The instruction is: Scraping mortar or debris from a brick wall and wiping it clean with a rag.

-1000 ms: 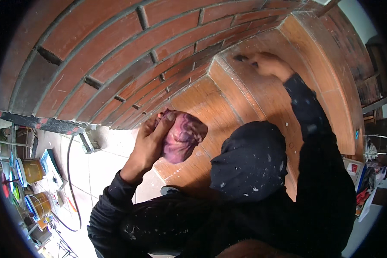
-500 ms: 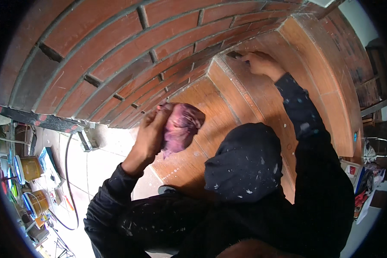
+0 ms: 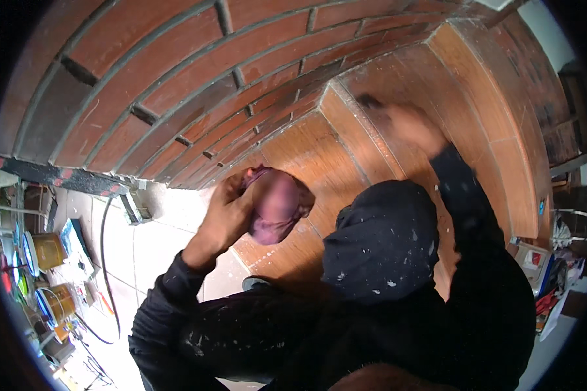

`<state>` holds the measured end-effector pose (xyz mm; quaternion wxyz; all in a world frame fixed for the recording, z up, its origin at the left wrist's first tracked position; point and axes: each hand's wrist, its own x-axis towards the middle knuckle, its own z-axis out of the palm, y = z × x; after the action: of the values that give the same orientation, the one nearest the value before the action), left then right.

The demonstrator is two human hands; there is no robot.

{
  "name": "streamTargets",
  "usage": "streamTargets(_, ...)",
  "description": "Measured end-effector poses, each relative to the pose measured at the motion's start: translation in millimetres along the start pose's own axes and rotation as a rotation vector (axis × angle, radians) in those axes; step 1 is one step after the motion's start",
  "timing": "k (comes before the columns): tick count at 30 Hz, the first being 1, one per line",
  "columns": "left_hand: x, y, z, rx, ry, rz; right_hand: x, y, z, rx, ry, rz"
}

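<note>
My left hand (image 3: 223, 220) is closed around a bunched purple cloth (image 3: 277, 210), held above the lower wooden-look step (image 3: 300, 146). Beyond it, my right hand (image 3: 416, 128) is over the higher step (image 3: 430, 81), close to where that step's edge meets the brick wall (image 3: 195, 78). Motion blurs its fingers. A small dark thing (image 3: 370, 101) shows at the fingertips, too smeared to name.
My paint-flecked knee (image 3: 385, 241) stands between my arms. Over the pale tiled floor (image 3: 153, 244) at left runs a dark hose (image 3: 103, 260). Amber containers (image 3: 45, 252) and clutter stand at far left; a white box (image 3: 531, 260) is at right.
My right hand has pulled back from the wall corner, slightly right and nearer me. The cloth in my left hand has turned and dropped a little.
</note>
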<state>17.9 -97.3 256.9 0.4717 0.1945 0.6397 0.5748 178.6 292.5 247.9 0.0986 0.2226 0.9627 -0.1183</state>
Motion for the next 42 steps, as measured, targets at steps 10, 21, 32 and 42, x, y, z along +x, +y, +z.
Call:
streamTargets(10,15.6,8.0,16.7,-0.193,-0.139,0.041,18.3,18.3,14.2,-0.161,0.150,-0.189)
streamTargets(21,6.8,7.2,4.6,-0.133,-0.106,0.113,9.4,-2.8,0.1,-0.128,0.199,-0.252)
streamTargets(32,1.3,8.0,1.1,0.166,-0.014,0.101,29.9,-6.2,4.1,-0.184,0.034,-0.044)
streamTargets(42,-0.4,7.1,0.3,0.126,0.002,0.137,57.7,-9.0,-5.5,-0.241,-0.026,-0.045)
